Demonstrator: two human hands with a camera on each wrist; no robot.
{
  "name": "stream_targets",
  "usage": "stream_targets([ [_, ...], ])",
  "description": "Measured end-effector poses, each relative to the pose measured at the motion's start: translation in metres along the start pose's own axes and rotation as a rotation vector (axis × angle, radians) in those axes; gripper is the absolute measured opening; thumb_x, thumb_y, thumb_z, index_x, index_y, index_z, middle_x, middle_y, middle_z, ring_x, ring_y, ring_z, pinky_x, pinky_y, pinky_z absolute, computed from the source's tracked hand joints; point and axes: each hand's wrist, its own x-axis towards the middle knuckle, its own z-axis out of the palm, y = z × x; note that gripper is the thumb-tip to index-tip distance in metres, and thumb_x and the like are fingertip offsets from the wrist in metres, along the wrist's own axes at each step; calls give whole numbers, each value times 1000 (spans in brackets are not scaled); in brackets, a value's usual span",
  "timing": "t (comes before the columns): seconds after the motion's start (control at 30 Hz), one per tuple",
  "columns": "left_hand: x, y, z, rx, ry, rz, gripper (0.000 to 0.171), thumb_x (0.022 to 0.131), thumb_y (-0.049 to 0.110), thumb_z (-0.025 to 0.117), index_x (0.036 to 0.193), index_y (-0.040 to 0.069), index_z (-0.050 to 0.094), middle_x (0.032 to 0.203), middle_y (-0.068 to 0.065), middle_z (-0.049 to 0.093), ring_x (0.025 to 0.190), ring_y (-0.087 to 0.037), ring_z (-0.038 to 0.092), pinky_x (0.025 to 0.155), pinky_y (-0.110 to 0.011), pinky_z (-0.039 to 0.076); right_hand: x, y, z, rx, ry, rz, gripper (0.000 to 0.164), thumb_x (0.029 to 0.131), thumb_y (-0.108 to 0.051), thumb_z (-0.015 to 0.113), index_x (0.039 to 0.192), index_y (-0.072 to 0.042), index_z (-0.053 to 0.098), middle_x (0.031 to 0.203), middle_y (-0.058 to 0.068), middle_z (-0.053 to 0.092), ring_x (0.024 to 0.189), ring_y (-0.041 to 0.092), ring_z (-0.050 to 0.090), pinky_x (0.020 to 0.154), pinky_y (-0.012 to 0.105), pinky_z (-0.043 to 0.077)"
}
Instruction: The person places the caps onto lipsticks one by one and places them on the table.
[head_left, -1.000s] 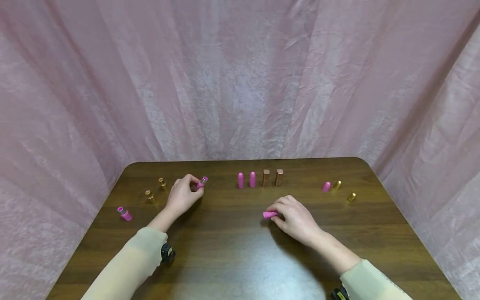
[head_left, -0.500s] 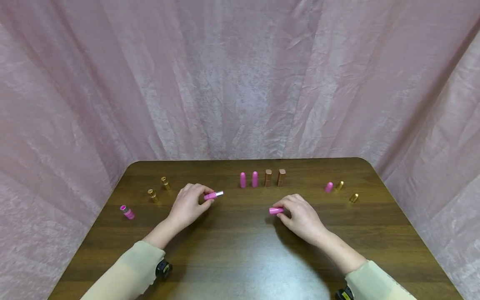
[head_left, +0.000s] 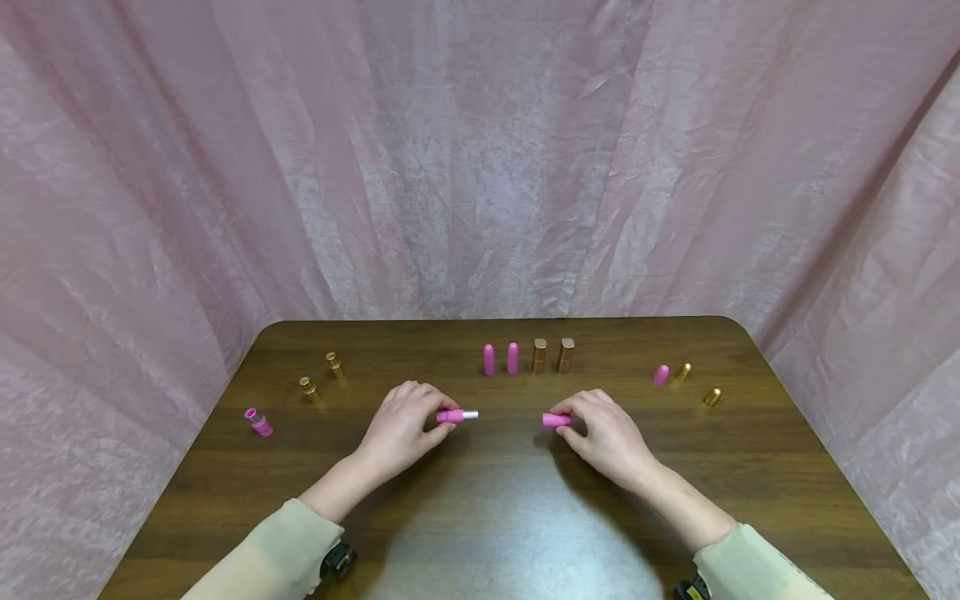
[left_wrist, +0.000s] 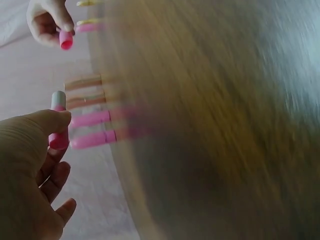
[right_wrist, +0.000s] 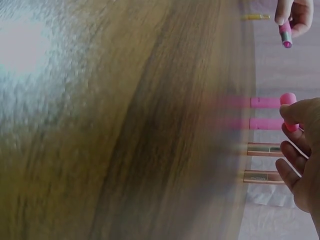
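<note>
Lipstick (head_left: 450, 416), apparently uncapped, pinched in left hand (head_left: 403, 425)

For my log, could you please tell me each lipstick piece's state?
Held base: uncapped, in left grip
Held cap: off, in right grip
Loose pink base: uncapped, upright
Gold bases: both uncapped, upright
Pink tubes: both capped, upright
Copper tubes: both capped, upright
Loose pink cap: off, upright
Gold caps: both off, upright

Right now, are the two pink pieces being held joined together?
No, the pink cap in the right fingers is apart from the pink lipstick tube in the left fingers.
</note>
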Motion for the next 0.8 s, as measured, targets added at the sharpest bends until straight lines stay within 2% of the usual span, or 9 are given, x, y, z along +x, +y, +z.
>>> stream_targets([
  [0.23,2,17,7,14,-18,48,18,88,28,82,104,26,75,100,12,65,100,-17,56,100,-43,43,0,-5,4,18,-5,-22,26,82,-14,86,105,-21,75,101,-12,70,102,12,61,90,38,51],
  [0.43,6,28,12,-11,-15,80,19,87,26,84,104,25,76,100,10,66,101,-18,57,100,-43,43,2,-14,9,35,-10,-70,25,83,-13,86,104,-22,75,100,-14,70,103,11,61,90,36,51],
  [0.8,10,38,17,-48,-17,68,28,89,29,82,115,19,75,108,9,71,108,-17,60,107,-43,40,6,-23,15,55,-8,-114,26,83,-12,86,103,-23,75,99,-15,70,103,9,60,90,34,51],
])
